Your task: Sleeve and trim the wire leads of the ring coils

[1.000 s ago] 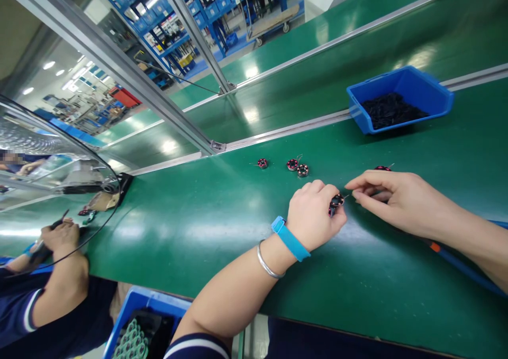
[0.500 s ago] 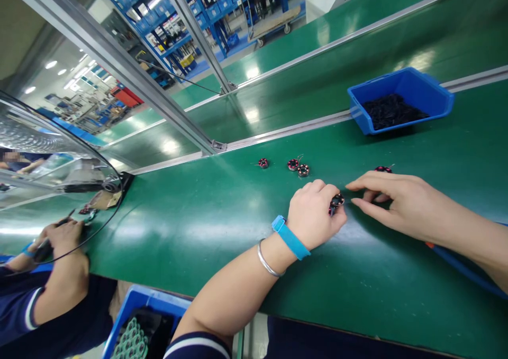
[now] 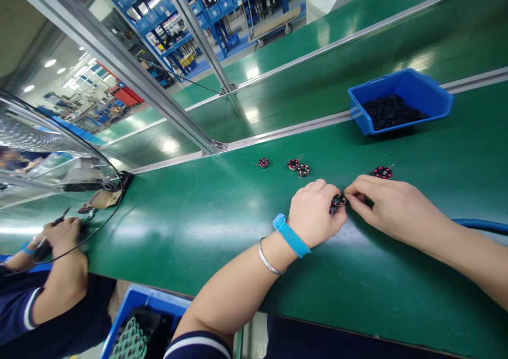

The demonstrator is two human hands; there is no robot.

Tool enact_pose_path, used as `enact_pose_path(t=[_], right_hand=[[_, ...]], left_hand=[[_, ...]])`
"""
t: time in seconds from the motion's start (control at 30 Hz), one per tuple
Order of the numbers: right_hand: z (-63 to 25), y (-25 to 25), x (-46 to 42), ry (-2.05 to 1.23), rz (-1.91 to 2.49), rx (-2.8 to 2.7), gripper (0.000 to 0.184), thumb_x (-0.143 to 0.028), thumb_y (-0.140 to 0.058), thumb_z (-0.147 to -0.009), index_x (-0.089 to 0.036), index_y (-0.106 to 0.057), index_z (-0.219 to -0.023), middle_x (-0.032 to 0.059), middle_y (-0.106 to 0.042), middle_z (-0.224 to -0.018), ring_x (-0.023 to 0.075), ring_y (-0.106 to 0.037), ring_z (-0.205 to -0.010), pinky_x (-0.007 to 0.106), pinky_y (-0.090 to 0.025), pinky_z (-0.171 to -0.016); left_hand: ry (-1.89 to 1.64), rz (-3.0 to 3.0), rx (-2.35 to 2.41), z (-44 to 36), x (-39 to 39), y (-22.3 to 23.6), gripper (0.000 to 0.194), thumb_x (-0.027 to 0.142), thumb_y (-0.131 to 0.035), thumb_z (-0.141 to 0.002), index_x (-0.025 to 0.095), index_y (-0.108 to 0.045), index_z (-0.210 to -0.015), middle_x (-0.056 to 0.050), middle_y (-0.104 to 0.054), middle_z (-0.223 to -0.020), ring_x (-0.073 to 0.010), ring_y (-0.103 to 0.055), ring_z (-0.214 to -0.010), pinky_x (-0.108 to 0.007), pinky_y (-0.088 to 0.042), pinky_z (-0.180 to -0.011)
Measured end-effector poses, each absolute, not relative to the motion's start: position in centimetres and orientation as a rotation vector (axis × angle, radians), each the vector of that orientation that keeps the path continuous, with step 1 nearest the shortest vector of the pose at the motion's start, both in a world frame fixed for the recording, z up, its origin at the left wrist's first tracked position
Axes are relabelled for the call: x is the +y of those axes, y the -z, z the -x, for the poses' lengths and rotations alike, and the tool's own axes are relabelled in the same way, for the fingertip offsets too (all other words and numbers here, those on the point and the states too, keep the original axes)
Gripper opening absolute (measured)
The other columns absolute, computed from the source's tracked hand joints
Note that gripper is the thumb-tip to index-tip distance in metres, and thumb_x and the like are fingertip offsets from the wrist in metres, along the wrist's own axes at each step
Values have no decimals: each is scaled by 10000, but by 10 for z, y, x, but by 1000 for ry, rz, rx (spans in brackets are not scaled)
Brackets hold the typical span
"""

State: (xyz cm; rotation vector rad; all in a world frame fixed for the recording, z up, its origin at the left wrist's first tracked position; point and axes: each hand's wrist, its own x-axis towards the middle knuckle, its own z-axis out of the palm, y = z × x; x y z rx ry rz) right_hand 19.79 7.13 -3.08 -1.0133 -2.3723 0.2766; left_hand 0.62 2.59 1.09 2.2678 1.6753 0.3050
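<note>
My left hand (image 3: pixel 315 211) is closed around a small round motor stator (image 3: pixel 338 200), dark with copper windings, just above the green bench. At its right edge, my right hand (image 3: pixel 391 208) has thumb and fingertips pinched together; whatever is between them is too small to make out. Another stator (image 3: pixel 383 172) with pink-red windings lies just behind my right hand. Farther left on the bench are a pair of stators (image 3: pixel 293 164) side by side and a single stator (image 3: pixel 263 163), with thin wires sticking out.
A blue bin (image 3: pixel 400 105) with black pieces stands at the back right. An aluminium post (image 3: pixel 119 68) rises at the left. A co-worker's hand (image 3: pixel 65 235) works at far left. Below the bench edge is a blue crate (image 3: pixel 146 298) with green rings. A blue hose (image 3: pixel 482 224) lies right.
My right hand has moved left to the held stator, its thumb and fingers closing into a pinch. The stator behind it shows more fully. My left hand has barely moved.
</note>
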Motion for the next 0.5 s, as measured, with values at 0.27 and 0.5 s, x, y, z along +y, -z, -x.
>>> enact_pose_path(t=[0.27,0.5], right_hand=[[-197,27,71,-493,1024,-2384,268,-293,-523,-981,-263,-738,-823,48,-767,-769,214,-688,-601,344,-500,-558],[-223,1,97,-478,1308,-2284,230,-321,-638,-973,-275,-828,-1095,54,-863,-1021,238,-795,-805,360,-636,-727]], left_hand=[[-285,-2260,1648,-6,27,-14,192,277,-640,-1005,155,-752,-1102,-110,-753,-1082,-285,-752,-1043,-408,-636,-928],[-333,-2224,1684,-1,28,-10,189,299,-691,-946,195,-723,-1101,-103,-769,-1106,-312,-753,-1106,-454,-642,-985]])
